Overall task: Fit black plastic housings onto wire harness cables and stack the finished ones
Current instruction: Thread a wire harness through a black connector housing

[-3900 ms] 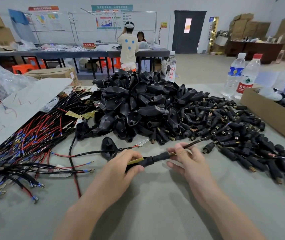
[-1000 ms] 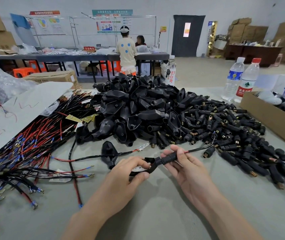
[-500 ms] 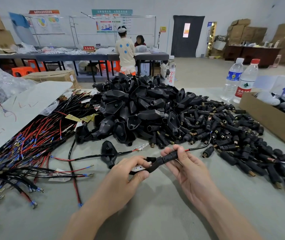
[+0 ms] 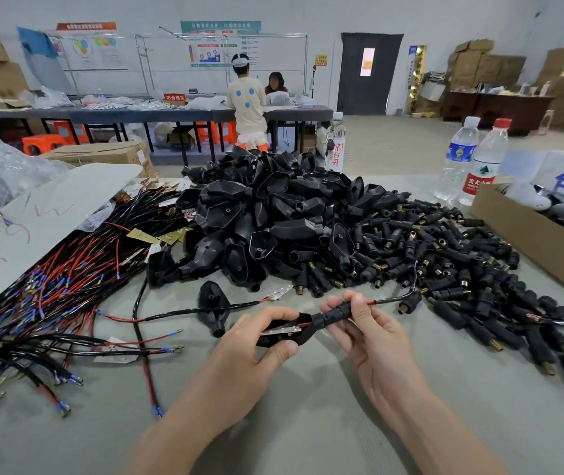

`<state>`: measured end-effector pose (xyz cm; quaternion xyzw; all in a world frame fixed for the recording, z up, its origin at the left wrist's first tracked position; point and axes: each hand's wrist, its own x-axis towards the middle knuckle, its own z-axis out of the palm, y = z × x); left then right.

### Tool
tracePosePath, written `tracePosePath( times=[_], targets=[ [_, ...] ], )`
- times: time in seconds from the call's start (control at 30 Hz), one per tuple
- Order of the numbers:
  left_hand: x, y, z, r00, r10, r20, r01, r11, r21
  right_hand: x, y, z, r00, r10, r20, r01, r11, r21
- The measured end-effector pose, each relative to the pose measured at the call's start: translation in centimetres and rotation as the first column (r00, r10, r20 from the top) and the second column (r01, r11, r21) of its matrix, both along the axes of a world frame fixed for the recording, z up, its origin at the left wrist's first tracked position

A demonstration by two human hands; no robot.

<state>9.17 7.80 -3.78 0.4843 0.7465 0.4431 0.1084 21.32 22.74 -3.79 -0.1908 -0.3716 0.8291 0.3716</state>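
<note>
My left hand (image 4: 260,341) grips the wide end of a black plastic housing (image 4: 302,329); a metal terminal plate shows inside it. My right hand (image 4: 362,323) pinches the housing's narrow neck, where a black and red cable (image 4: 393,299) comes out and curves right toward the small parts. A single loose housing (image 4: 213,303) lies on the table just behind my left hand, over another cable. A big heap of black housings (image 4: 273,217) sits at the table's centre. Wire harness cables (image 4: 68,279) with red and black leads are piled at the left.
Small black barrel connectors (image 4: 462,269) spread across the right side. A cardboard box (image 4: 527,238) stands at the far right, two water bottles (image 4: 472,159) behind it. A grey sheet (image 4: 33,221) covers the left. Two people stand at a far table (image 4: 177,111).
The housing has slid along the cable to cover the metal terminal, which earlier stuck out by my left fingers. Both hands have stayed near the table's middle.
</note>
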Motion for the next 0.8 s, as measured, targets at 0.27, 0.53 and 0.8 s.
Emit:
tracePosePath(
  times=[0.27,0.53,0.8],
  targets=[
    [-0.01,0.33,0.16,0.995,-0.019,0.101,0.01,0.996,0.084,0.12,-0.04,0.01,0.999,0.028,-0.018,-0.027,0.999,0.036],
    [-0.03,0.12,0.43,0.998,0.001,0.06,-0.006,0.997,0.083,0.18,-0.31,0.34,1.0,0.013,-0.008,-0.012,0.998,0.055],
    [-0.54,0.31,0.22,0.976,-0.05,0.213,0.027,0.993,0.112,0.35,-0.11,0.43,0.999,0.025,-0.034,-0.025,1.0,0.012]
  ],
)
